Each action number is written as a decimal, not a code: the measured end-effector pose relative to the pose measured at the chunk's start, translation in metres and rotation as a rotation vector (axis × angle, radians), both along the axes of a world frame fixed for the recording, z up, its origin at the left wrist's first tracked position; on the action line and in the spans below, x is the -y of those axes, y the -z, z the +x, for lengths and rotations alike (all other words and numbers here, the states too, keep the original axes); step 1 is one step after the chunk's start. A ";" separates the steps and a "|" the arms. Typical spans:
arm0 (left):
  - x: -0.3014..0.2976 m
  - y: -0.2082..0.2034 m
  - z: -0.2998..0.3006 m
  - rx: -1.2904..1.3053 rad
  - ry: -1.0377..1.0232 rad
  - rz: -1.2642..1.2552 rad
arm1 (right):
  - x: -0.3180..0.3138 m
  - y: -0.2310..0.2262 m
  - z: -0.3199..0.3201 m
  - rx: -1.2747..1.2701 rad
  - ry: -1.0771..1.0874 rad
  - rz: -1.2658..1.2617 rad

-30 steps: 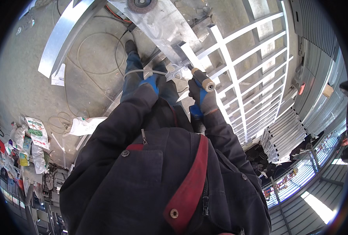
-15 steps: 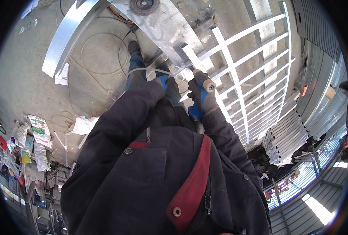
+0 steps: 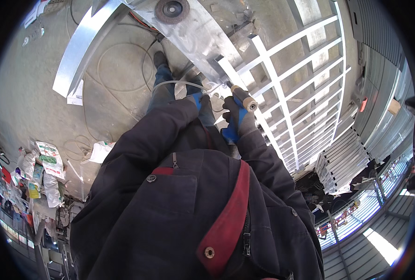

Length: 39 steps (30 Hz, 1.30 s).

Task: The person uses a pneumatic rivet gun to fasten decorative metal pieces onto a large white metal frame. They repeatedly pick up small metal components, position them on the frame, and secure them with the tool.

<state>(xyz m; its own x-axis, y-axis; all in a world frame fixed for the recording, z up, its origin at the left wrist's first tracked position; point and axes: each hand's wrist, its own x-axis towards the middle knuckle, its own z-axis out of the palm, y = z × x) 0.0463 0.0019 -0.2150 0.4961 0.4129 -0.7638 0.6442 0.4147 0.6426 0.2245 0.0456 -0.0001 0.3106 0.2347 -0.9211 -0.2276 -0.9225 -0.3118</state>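
My right hand (image 3: 237, 115), in a blue and dark glove, is closed round a tool with a dark cylindrical handle (image 3: 244, 98). The handle has tan ends, and a thin metal part points away from me toward a light metal bar. My left hand (image 3: 196, 99), in a blue glove, is close by on the left; the sleeve hides most of it and its fingers do not show clearly. A pale hose (image 3: 179, 82) curves over my legs to the spot between both hands. Ahead lies a wide metal beam (image 3: 202, 32) with a round abrasive disc (image 3: 172, 9) on it.
A light metal grid frame (image 3: 282, 88) extends along my right. A curved metal channel (image 3: 79, 56) lies front left, and loose hoses (image 3: 100, 77) loop over the floor. Bags (image 3: 51, 158) are heaped at the left; stacked metal profiles (image 3: 345, 161) stand at the right.
The view has shifted slightly. My right hand and its tool have barely moved, the handle tilting a little; my left hand stays beside the hose.
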 end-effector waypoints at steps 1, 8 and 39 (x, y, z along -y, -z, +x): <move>0.003 0.004 0.000 -0.015 0.011 -0.006 | 0.000 0.000 -0.002 -0.002 0.018 -0.025; 0.004 0.007 0.002 -0.032 0.035 0.014 | 0.003 0.002 -0.006 0.031 0.099 -0.038; -0.003 0.006 0.002 -0.037 0.039 0.038 | 0.011 0.015 -0.007 0.047 0.104 0.047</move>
